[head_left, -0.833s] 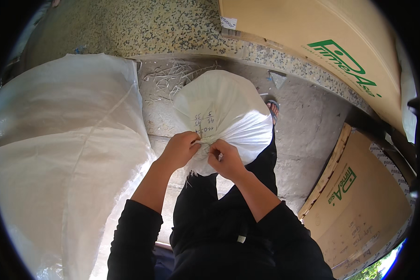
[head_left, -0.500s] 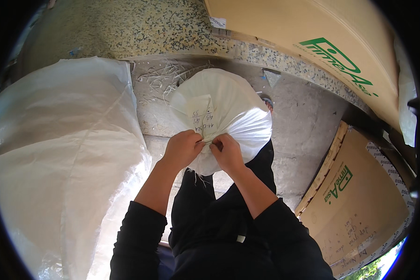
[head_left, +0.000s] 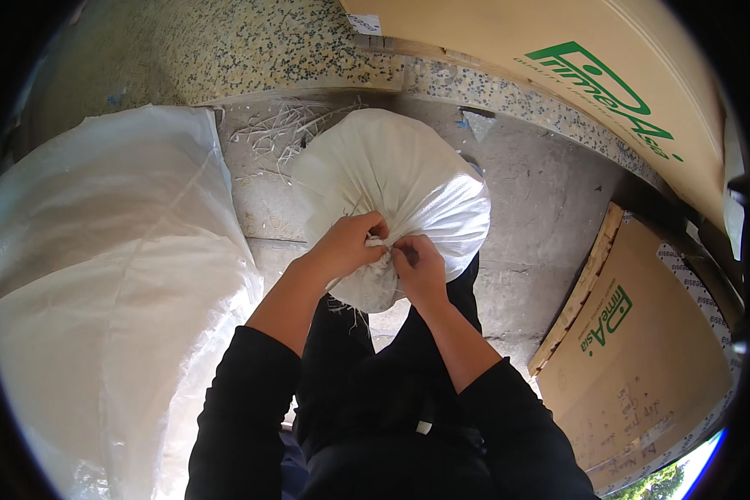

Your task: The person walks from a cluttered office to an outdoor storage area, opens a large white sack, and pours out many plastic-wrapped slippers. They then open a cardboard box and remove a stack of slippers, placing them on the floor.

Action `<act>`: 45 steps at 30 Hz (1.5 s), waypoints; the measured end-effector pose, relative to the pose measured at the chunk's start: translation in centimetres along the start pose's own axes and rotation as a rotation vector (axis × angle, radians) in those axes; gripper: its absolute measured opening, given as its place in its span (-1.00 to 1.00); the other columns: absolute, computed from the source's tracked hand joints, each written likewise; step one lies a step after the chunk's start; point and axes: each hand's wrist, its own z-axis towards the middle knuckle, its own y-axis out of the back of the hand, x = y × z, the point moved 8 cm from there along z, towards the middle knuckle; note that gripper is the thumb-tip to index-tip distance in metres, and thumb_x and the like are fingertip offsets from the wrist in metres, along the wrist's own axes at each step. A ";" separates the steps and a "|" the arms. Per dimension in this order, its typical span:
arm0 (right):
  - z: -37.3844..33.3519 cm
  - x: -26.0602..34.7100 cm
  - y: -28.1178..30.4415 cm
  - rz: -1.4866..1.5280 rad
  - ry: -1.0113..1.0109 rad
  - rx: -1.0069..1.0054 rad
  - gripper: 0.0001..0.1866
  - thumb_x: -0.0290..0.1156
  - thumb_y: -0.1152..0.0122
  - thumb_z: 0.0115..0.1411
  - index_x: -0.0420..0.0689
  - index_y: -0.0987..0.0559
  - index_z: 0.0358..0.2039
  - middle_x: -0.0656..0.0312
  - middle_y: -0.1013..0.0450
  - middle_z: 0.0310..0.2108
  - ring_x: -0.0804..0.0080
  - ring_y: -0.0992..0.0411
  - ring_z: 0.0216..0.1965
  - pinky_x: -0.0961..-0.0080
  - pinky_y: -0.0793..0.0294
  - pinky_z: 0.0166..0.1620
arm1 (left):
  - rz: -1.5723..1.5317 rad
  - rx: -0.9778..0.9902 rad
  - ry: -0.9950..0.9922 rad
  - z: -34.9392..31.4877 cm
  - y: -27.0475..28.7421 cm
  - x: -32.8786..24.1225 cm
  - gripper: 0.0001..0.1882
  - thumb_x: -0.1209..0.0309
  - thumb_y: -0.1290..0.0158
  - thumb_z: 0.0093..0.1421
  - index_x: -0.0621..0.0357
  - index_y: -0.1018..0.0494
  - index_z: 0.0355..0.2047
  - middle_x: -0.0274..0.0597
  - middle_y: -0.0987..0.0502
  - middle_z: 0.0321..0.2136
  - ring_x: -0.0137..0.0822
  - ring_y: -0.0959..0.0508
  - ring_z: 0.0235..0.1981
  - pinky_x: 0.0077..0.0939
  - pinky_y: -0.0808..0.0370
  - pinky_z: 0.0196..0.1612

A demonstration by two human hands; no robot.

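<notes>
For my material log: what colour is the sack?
The sack is white, brighter on its right side; the head view shows it best.

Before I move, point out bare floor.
Free: grey concrete floor between the rounded white woven sack and the lower brown cardboard box; more narrowly, between sack and pale translucent sheeting. Crowded: past the sack's upper left, loose white strips.

Printed in large green letters [head_left: 596, 86] on the far right cardboard box [head_left: 517, 33], and smaller on the near right box [head_left: 637, 354]. Scrawled on the latter in dark handwriting [head_left: 642, 417], hard to read. Printed small along its white edge tape [head_left: 696, 287] and on the far box's corner tape [head_left: 364, 24].
</notes>
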 end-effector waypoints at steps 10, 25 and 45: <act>-2.0 4.6 -1.7 -0.007 0.231 0.091 -0.88 -0.59 -0.30 0.06 -0.24 -0.54 -0.36 0.13 -0.42 -0.40 0.32 -0.47 -0.47 0.46 -0.47 -0.37 | -0.026 0.171 0.084 -0.9 2.3 -2.3 -0.86 0.46 -0.10 0.12 0.22 -0.52 -0.30 -0.19 -0.56 -0.52 -0.38 -0.54 -0.46 -0.45 -0.44 -0.36; -1.9 4.1 -5.9 -0.130 0.202 0.165 -0.90 -0.49 -0.28 0.05 -0.19 -0.55 -0.40 0.12 -0.45 -0.44 0.11 -0.48 -0.43 0.26 -0.48 -0.34 | 0.350 0.246 -0.058 -3.4 3.2 -1.7 -0.86 0.48 -0.12 0.00 0.19 -0.50 -0.38 -0.03 -0.51 -0.38 -0.03 -0.53 -0.26 -0.26 -0.47 -0.19; -1.7 4.5 -0.4 -0.022 -0.036 -0.157 -0.90 -0.63 -0.19 0.00 -0.27 -0.50 -0.42 0.19 -0.44 -0.51 0.49 -0.43 -0.52 0.53 -0.44 -0.40 | 0.291 0.012 -0.276 -3.1 1.8 -3.8 -0.81 0.51 -0.09 0.10 0.20 -0.32 -0.31 -0.04 -0.46 -0.35 0.07 -0.54 -0.34 -0.16 -0.48 -0.29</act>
